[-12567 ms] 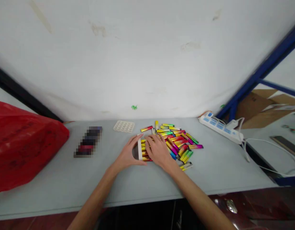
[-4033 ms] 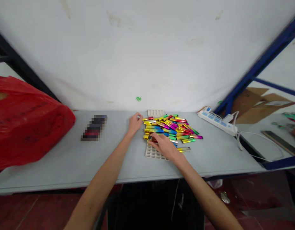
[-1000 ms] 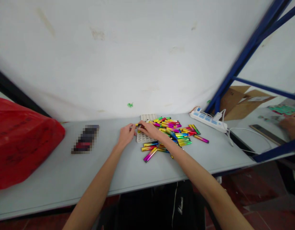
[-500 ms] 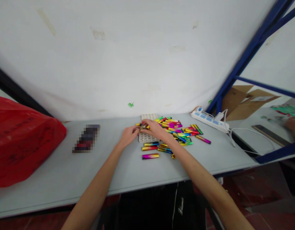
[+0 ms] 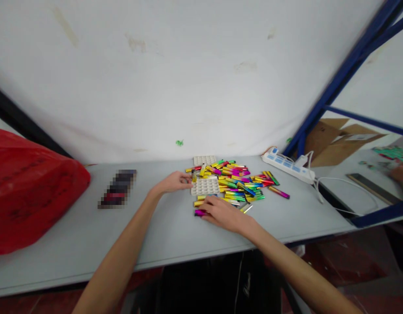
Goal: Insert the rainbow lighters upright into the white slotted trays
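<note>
My left hand (image 5: pixel 175 182) is closed at the left edge of a white tray with rows of round holes (image 5: pixel 205 187). Its fingertips pinch a small yellowish, partly clear piece (image 5: pixel 194 176), too small to make out well. Nearer the table's front, my right hand (image 5: pixel 222 213) reaches palm down with its fingers closed over a shiny magenta tube (image 5: pixel 199 213), whose left end pokes out. Many glossy flat tubes (image 5: pixel 242 185) in gold, red, green, blue and magenta lie heaped right of the tray. Part of the front row is hidden under my right hand.
A red plastic bag (image 5: pixel 34 192) fills the left end of the grey table (image 5: pixel 162 240). A blurred-out dark object (image 5: pixel 119 189) lies beside it. At the right are a white power strip (image 5: pixel 288 165), a blue metal frame (image 5: pixel 335 83), a cardboard box (image 5: pixel 335 144) and another person's hand (image 5: pixel 402 174).
My right hand has left the small piece and come down toward me onto the magenta tube. My left hand stays by the tray, slightly flatter. More of the tray shows.
</note>
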`<action>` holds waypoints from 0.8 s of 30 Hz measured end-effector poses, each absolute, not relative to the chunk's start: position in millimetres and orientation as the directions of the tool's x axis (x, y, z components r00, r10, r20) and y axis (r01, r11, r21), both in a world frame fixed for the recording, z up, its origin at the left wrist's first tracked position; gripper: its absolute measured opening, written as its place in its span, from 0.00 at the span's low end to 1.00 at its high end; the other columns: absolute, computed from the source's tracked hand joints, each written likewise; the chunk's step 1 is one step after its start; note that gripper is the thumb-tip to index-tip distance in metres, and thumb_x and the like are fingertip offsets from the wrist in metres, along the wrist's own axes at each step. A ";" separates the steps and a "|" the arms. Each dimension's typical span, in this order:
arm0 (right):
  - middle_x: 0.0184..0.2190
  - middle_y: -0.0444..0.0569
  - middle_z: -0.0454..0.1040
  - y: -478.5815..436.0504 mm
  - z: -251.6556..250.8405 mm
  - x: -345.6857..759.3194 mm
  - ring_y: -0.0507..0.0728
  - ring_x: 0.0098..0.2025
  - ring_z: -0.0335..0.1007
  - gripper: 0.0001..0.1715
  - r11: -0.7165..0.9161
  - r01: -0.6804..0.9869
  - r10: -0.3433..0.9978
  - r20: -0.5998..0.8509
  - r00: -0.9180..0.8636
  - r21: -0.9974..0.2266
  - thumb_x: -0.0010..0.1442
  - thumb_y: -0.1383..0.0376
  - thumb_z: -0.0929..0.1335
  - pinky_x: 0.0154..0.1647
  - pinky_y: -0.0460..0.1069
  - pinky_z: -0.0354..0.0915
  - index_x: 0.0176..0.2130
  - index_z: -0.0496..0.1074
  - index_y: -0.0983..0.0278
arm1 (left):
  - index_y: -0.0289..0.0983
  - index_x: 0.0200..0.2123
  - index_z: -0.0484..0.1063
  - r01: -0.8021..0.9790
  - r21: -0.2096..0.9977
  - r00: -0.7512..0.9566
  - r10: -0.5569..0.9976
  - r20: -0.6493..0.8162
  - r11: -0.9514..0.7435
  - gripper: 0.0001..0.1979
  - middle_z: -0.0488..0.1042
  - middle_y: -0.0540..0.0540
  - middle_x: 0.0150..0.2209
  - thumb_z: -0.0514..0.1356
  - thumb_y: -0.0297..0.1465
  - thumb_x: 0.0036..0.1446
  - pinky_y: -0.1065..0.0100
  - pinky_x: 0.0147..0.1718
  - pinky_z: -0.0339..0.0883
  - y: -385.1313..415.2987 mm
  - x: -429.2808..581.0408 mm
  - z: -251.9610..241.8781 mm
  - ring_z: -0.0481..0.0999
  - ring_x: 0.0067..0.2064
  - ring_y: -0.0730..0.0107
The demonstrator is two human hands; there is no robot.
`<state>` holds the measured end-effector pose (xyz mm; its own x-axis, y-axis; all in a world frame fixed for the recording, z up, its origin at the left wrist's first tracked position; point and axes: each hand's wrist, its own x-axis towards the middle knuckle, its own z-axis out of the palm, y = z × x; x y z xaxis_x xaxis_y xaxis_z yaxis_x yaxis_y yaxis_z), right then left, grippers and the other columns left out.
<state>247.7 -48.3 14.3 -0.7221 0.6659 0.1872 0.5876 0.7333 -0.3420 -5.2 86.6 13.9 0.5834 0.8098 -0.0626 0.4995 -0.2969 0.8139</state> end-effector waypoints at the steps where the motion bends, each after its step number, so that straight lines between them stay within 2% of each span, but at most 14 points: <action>1: 0.48 0.54 0.74 -41.7 15.3 248.7 0.61 0.51 0.74 0.12 0.724 0.560 0.669 0.213 -0.712 -0.402 0.72 0.62 0.69 0.54 0.56 0.70 0.53 0.76 0.62 | 0.32 0.43 0.81 0.499 0.816 0.576 0.815 -0.060 -0.292 0.26 0.79 0.47 0.31 0.70 0.49 0.50 0.72 0.28 0.65 87.4 -3.9 13.1 0.74 0.30 0.68; 3: 0.46 0.52 0.74 -23.3 18.2 251.3 0.59 0.48 0.74 0.11 0.655 0.485 0.720 0.284 -0.632 -0.580 0.72 0.60 0.68 0.51 0.55 0.71 0.51 0.75 0.62 | 0.32 0.42 0.81 0.498 0.820 0.565 0.823 -0.062 -0.280 0.26 0.78 0.48 0.29 0.70 0.49 0.51 0.72 0.26 0.64 89.9 -0.7 11.7 0.73 0.27 0.69; 6: 0.43 0.47 0.73 11.4 22.3 252.1 0.54 0.34 0.73 0.16 0.398 0.254 0.868 0.273 -0.415 -0.881 0.69 0.52 0.69 0.36 0.50 0.72 0.49 0.68 0.59 | 0.32 0.38 0.82 0.520 0.815 0.549 0.831 -0.089 -0.256 0.23 0.76 0.50 0.24 0.69 0.48 0.51 0.72 0.21 0.60 95.5 3.6 10.7 0.69 0.22 0.72; 8: 0.39 0.42 0.72 33.4 24.3 249.2 0.51 0.27 0.68 0.21 0.264 0.076 0.908 0.221 -0.356 -0.962 0.66 0.47 0.70 0.27 0.48 0.67 0.47 0.63 0.57 | 0.33 0.36 0.82 0.549 0.805 0.525 0.842 -0.122 -0.226 0.22 0.73 0.51 0.20 0.69 0.47 0.51 0.73 0.17 0.56 98.8 4.0 10.3 0.66 0.19 0.73; 10: 0.33 0.38 0.70 50.0 24.8 244.2 0.49 0.23 0.61 0.25 0.188 -0.014 0.924 0.182 -0.336 -0.982 0.63 0.45 0.71 0.23 0.46 0.61 0.48 0.61 0.56 | 0.32 0.39 0.82 0.555 0.810 0.505 0.850 -0.147 -0.190 0.22 0.73 0.52 0.19 0.69 0.46 0.51 0.74 0.15 0.54 100.2 1.6 9.1 0.65 0.18 0.74; 12: 0.27 0.35 0.65 58.9 23.0 238.6 0.49 0.21 0.55 0.25 0.159 -0.021 0.936 0.157 -0.314 -0.987 0.63 0.44 0.70 0.21 0.45 0.54 0.49 0.62 0.56 | 0.32 0.44 0.81 0.508 0.846 0.508 0.850 -0.140 -0.164 0.23 0.76 0.51 0.22 0.69 0.44 0.51 0.75 0.16 0.57 98.8 -2.3 6.3 0.67 0.18 0.74; 15: 0.23 0.36 0.58 59.4 16.2 232.3 0.51 0.22 0.52 0.22 0.274 0.091 0.945 0.250 -0.211 -0.958 0.66 0.43 0.66 0.23 0.46 0.51 0.42 0.67 0.58 | 0.31 0.51 0.78 0.376 0.915 0.509 0.858 -0.071 -0.147 0.25 0.81 0.47 0.29 0.64 0.40 0.53 0.74 0.17 0.62 92.7 -5.7 -0.6 0.72 0.20 0.73; 19: 0.24 0.39 0.59 50.3 8.9 228.9 0.52 0.27 0.56 0.25 0.438 0.311 0.897 0.433 -0.089 -0.844 0.68 0.45 0.65 0.30 0.48 0.53 0.30 0.64 0.60 | 0.30 0.48 0.78 0.333 0.908 0.403 0.909 0.107 -0.255 0.23 0.78 0.51 0.23 0.56 0.35 0.53 0.74 0.17 0.60 82.6 1.2 -8.2 0.65 0.15 0.76; 24: 0.21 0.39 0.56 43.3 11.1 224.5 0.51 0.26 0.54 0.28 0.442 0.431 0.886 0.457 -0.076 -0.786 0.67 0.46 0.65 0.30 0.48 0.51 0.24 0.59 0.60 | 0.31 0.44 0.78 0.368 0.862 0.348 0.911 0.220 -0.349 0.19 0.74 0.53 0.19 0.54 0.34 0.55 0.74 0.17 0.59 74.8 9.8 -6.5 0.63 0.14 0.76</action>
